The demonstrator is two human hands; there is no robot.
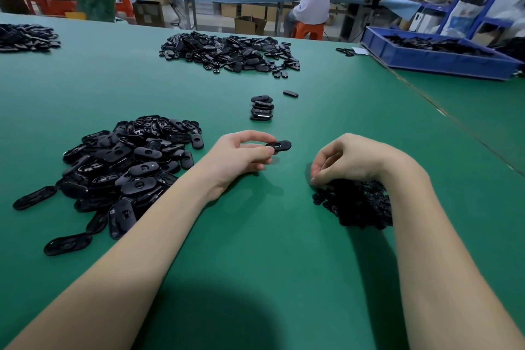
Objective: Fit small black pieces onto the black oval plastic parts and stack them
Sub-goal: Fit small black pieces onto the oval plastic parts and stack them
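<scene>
My left hand point(240, 156) pinches a black oval plastic part point(279, 145) between thumb and fingers, just above the green table. My right hand point(345, 160) has its fingers curled down onto the near edge of a heap of small black pieces point(355, 203); whether it grips one is hidden by the fingers. A big pile of loose oval parts point(127, 170) lies to the left of my left forearm. A short stack of oval parts point(261, 109) stands beyond my hands, with a single oval part point(290, 93) behind it.
A larger heap of black parts point(230, 51) lies farther back and another point(27, 37) at the far left. A blue tray point(437, 57) with black parts sits at the back right. The green table point(255, 236) has a seam on the right. People sit at a bench behind.
</scene>
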